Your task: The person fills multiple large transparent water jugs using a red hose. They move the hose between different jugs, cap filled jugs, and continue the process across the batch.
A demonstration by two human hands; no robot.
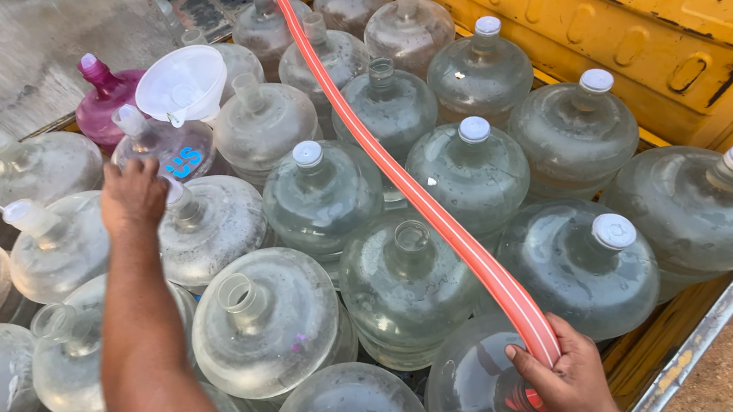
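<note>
Down below the head camera, the left arm stretches forward over a crowd of clear water jugs packed in a yellow truck bed (683,353). The left hand (132,196) is seen from the back, fingers curled down over the neck of a jug (210,225) near the middle left; whether it truly grips the neck I cannot tell. Just beyond it a white funnel (181,84) sits in the mouth of another jug (165,147), with a pink jug (107,103) behind. The right hand (570,381) is low at the near edge, wrapped firmly around the end of an orange hose (427,208). That hose runs diagonally away over the jugs toward the far end of the bed.
</note>
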